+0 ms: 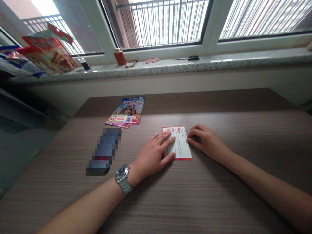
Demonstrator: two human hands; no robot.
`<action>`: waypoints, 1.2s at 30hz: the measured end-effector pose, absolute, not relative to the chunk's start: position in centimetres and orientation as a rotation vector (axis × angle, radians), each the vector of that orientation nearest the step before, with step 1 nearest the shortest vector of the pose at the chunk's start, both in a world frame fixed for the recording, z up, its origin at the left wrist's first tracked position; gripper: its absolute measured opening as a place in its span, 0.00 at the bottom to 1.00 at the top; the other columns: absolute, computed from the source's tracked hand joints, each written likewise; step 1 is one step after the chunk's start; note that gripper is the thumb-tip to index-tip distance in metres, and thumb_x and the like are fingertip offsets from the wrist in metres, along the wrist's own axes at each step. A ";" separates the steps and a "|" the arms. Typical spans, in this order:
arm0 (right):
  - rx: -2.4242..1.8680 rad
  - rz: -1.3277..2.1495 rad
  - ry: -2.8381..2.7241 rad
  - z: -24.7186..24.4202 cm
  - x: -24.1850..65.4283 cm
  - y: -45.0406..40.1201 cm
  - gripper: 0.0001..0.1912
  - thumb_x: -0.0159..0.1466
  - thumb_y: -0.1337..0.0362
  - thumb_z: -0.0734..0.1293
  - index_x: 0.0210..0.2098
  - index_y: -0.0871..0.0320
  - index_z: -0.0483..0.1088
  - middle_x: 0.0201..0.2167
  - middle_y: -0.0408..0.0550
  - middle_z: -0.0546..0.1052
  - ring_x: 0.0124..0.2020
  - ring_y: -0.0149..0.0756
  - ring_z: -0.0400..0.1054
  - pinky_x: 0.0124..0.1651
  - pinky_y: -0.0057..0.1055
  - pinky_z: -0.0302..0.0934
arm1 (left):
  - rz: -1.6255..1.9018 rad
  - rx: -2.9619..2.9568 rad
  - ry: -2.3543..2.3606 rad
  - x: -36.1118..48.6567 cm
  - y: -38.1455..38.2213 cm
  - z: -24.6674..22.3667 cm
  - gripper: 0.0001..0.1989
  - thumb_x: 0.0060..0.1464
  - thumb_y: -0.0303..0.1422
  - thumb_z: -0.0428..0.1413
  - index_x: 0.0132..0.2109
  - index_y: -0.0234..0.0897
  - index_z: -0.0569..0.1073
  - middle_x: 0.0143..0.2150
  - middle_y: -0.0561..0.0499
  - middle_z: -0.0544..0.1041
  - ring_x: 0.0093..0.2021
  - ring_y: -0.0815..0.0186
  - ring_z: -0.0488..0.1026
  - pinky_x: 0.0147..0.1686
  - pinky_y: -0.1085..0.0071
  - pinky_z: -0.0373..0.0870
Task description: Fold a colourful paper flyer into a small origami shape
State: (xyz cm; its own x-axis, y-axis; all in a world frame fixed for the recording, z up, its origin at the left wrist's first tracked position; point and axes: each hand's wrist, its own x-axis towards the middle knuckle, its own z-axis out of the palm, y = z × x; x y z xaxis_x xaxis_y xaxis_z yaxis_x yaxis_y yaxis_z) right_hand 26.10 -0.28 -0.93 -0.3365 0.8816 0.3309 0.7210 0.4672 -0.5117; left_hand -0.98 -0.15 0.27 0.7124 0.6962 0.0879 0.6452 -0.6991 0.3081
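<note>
A white leaflet (182,148) with orange edges, red labels and small lines of print lies flat on the table. My left hand (154,152) rests on its left part, fingers spread and stretched out, covering some of the print. At the leaflet's right edge, my right hand (203,139) has thumb and forefinger pinched together on the paper's border. The other fingers of that hand are curled. A metal watch (123,177) sits on my left wrist.
Several colourful flyers (131,112) are stacked toward the back left of the wooden table (156,208). Nearer lies a dark pixelated object (104,151). The stone windowsill (151,70) holds scissors (192,58), a red container (119,57) and snack bags (50,53).
</note>
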 end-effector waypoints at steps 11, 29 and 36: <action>-1.318 0.430 -2.186 -0.8 26.1 -1.9 0.02 0.65 0.67 0.70 0.36 0.54 0.73 0.38 0.50 0.75 0.41 0.43 0.70 0.45 0.41 0.66 | 0.304 2.655 1.055 -1.0 -0.2 0.2 0.28 0.68 0.46 0.51 0.70 0.46 0.61 0.74 0.48 0.57 0.73 0.57 0.56 0.74 0.53 0.48; -1.284 0.501 -2.230 -0.5 25.9 -4.7 0.03 0.66 0.68 0.69 0.36 0.54 0.73 0.40 0.51 0.76 0.42 0.43 0.70 0.45 0.42 0.67 | 0.286 2.654 1.067 -1.0 -0.2 0.3 0.28 0.68 0.46 0.50 0.70 0.45 0.61 0.74 0.47 0.58 0.73 0.58 0.56 0.74 0.54 0.49; -1.273 0.520 -2.241 -0.3 26.1 -4.2 0.03 0.66 0.68 0.68 0.36 0.53 0.73 0.39 0.50 0.76 0.42 0.43 0.71 0.45 0.41 0.67 | 0.309 2.653 1.057 -1.0 -0.2 0.1 0.28 0.68 0.46 0.51 0.70 0.46 0.61 0.74 0.47 0.58 0.73 0.57 0.56 0.74 0.53 0.49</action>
